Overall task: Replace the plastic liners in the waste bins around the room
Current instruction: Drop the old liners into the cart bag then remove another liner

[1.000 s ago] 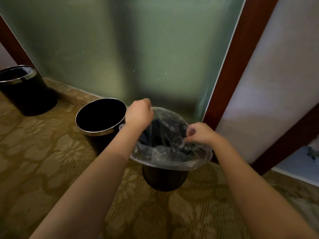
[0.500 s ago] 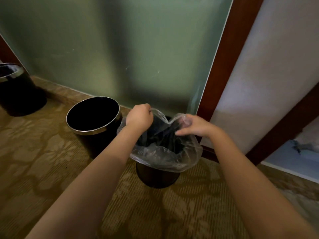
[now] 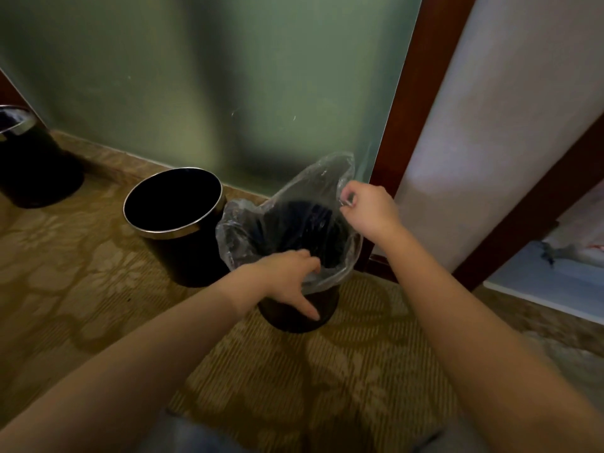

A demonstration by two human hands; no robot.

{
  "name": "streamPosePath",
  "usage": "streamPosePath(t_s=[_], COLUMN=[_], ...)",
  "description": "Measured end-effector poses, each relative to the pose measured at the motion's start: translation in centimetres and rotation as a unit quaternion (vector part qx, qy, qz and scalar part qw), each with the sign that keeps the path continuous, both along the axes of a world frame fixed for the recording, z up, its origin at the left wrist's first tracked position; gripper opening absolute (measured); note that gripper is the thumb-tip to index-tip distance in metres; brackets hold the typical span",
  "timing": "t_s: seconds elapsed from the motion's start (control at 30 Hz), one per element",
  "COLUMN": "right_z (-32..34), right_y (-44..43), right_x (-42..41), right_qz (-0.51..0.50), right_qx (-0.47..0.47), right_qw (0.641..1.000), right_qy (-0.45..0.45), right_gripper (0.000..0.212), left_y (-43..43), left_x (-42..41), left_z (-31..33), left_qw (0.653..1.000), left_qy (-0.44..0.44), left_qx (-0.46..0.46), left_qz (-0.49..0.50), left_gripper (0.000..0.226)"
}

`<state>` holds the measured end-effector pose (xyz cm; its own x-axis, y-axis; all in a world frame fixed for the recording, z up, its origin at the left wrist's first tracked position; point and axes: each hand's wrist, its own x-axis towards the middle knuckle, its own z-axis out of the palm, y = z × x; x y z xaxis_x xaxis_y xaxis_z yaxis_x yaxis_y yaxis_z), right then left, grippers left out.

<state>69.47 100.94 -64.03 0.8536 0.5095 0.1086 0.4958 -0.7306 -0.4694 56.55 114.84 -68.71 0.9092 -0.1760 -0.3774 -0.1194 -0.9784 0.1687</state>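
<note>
- Centrally, a thin clear plastic liner [image 3: 248, 230] draped a small round black bin [image 3: 294, 318].
- One right hand [image 3: 369, 207] pinched its raised edge; the left hand [image 3: 287, 276] gripped its near rim.
- Hard tugging might tear it.

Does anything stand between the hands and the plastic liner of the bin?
Nothing visible: the right hand pinches the liner by its raised edge; the left hand grips it at the near rim of the bin.

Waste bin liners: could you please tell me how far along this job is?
Nothing looks finished. In hand: the liner sits in the near bin, left hand holding it at the front rim, right hand pinching its raised back edge. Remaining: the middle bin and far bin show no liner.
</note>
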Motion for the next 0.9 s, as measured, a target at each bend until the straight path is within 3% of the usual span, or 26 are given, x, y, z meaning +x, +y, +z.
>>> streamPosePath(t_s=[0.1,0.17,0.27,0.33,0.47,0.6,0.7,0.77,0.8,0.83,0.9], right_z=[-0.3,-0.3,-0.4,-0.4,0.7,2.2,3.0,2.9,2.5,2.1,1.5], right_y=[-0.3,-0.7,-1.0,-0.5,2.4,6.8,9.3,10.2,10.2,10.1,9.3], right_x=[-0.6,-0.7,-0.8,-0.8,-1.9,-2.7,-2.8,-2.9,-3.0,-3.2,-3.5], right_qz=[-0.006,-0.012,-0.004,0.004,0.061,0.193,0.246,0.247,0.240,0.234,0.229], right_qx=[-0.020,-0.048,-0.089,-0.086,0.017,0.026,-0.103,-0.236,-0.283,-0.296,-0.232], right_qw=[1.000,0.999,0.996,0.994,0.981,0.974,0.964,0.940,0.928,0.925,0.942], right_qy=[-0.021,-0.013,-0.018,-0.070,-0.182,-0.113,-0.014,-0.015,-0.029,-0.048,-0.081], right_gripper=[0.014,0.019,0.017,0.031,0.057,0.064,0.100,0.111,0.102,0.077,0.014], left_y=[0.9,2.5,5.3,6.4,7.2,7.7,8.5,9.2,9.5,9.9,10.2], left_x=[-0.4,-0.1,0.0,-0.1,-0.3,-0.6,-1.0,-1.1,-1.1,-1.1,-0.8], left_z=[-0.4,0.2,1.3,1.7,2.4,2.7,2.3,2.2,2.0,1.9,1.7], left_qw=[0.994,0.982,0.957,0.938,0.910,0.891,0.895,0.900,0.904,0.911,0.929], left_qy=[-0.030,-0.086,-0.178,-0.236,-0.322,-0.346,-0.295,-0.263,-0.248,-0.233,-0.204], left_qx=[0.101,0.145,0.140,0.098,0.029,0.016,0.008,-0.002,-0.006,-0.014,-0.041], left_qz=[0.021,0.080,0.183,0.235,0.258,0.294,0.334,0.348,0.348,0.341,0.305], left_gripper=[0.029,0.015,0.018,0.017,0.012,0.027,0.048,0.059,0.065,0.072,0.088])
